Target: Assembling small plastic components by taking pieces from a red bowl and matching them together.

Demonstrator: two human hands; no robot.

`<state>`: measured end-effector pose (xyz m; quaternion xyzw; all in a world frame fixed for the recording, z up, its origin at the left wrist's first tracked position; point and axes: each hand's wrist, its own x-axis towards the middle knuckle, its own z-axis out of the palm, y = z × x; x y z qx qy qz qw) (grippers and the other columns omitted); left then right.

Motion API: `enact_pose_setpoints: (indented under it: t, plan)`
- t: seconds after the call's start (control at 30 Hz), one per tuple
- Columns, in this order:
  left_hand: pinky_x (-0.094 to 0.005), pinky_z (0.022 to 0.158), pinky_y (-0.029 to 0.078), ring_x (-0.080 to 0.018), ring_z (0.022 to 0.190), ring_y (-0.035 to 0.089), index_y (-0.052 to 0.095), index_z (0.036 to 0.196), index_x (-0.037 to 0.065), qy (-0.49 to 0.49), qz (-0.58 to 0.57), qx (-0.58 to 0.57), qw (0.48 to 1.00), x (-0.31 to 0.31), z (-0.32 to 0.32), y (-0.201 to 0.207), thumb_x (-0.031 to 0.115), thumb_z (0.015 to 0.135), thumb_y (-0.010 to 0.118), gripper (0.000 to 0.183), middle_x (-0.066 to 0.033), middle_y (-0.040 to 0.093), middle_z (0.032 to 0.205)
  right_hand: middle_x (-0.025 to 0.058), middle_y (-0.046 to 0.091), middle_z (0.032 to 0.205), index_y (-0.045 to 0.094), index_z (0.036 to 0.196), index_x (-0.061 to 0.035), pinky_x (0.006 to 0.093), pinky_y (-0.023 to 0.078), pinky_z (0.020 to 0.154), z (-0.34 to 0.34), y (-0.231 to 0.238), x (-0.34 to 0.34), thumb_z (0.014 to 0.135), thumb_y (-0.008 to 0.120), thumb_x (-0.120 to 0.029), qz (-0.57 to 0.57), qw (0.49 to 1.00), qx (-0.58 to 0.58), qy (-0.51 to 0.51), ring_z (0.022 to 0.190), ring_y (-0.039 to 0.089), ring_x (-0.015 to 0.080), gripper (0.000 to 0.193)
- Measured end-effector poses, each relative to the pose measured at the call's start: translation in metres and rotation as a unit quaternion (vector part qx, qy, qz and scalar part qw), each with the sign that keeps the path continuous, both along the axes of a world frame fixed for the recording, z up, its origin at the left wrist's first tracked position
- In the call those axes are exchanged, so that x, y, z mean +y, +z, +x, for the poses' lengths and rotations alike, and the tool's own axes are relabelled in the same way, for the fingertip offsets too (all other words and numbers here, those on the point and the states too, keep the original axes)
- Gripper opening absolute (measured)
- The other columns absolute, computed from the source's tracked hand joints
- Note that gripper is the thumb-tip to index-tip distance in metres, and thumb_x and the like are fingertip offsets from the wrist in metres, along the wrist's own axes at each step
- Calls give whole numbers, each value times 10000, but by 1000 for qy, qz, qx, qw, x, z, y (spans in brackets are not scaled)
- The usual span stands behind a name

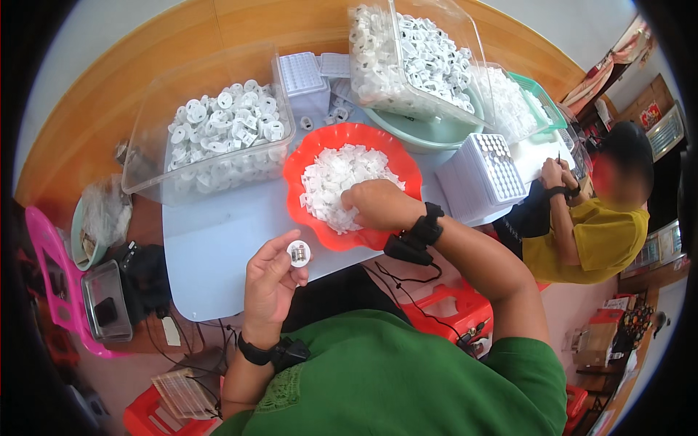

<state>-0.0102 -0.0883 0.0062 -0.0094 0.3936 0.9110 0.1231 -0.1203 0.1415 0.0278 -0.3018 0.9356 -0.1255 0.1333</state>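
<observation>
Left hand (270,280) pinching a small round white part (298,253), right hand (379,203) curled down into white pieces (331,182) in a red bowl (396,163), pale worktop (218,251) beneath

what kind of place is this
Likely a small home or shop workroom for hand assembly: clear bins of white plastic parts, a red bowl of small pieces, and a co-worker at the same table.

Small round white disc (298,253), metal bits showing in its face, held upright just off the bench edge. Red scalloped bowl (313,156) sits on the bench, heaped with small white pieces (334,182).
</observation>
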Motion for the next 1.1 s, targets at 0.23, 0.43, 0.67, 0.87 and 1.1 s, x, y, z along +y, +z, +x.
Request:
enact_pose_setpoints:
  t: [0.23, 0.43, 0.67, 0.87, 1.1]
  plan:
    - [-248, 605, 498, -134, 687, 603, 528, 1197, -47, -6, 3, -12, 1000, -3, 0, -2, 131, 904, 554, 344, -150, 642, 926, 126, 615, 730, 613, 751, -52, 418, 457, 639, -3, -8, -1, 660, 639, -105, 57, 998, 5, 7, 741, 608, 306, 109]
    - [-245, 582, 489, -148, 687, 592, 525, 1180, -63, -14, -9, 0, 1000, 4, 0, 0, 150, 894, 572, 360, -164, 638, 917, 140, 632, 751, 661, 786, -62, 412, 464, 634, -6, 0, 22, 661, 629, -87, -55, 996, -52, -37, 753, 614, 310, 132]
    - [-249, 599, 500, -142, 699, 606, 535, 1177, -58, -31, -13, 5, 999, 11, 1, 2, 137, 898, 567, 341, -141, 642, 931, 110, 629, 770, 645, 826, -75, 407, 462, 663, 0, -4, 7, 683, 671, -160, -31, 999, -9, 34, 746, 608, 296, 168]
    - [-250, 581, 505, -152, 688, 605, 537, 1166, -64, -29, -33, 15, 999, 9, 5, 1, 160, 890, 591, 360, -169, 643, 920, 119, 638, 766, 635, 752, -75, 424, 465, 654, -4, 5, 4, 662, 633, -82, 9, 998, -56, 29, 762, 616, 309, 90]
    - [-246, 576, 510, -153, 686, 611, 538, 1162, -62, -34, -29, 15, 999, 13, 4, 0, 158, 888, 595, 356, -175, 643, 925, 133, 630, 767, 654, 796, -71, 420, 468, 652, -4, -8, 8, 672, 651, -121, -49, 997, 29, 45, 750, 614, 314, 133]
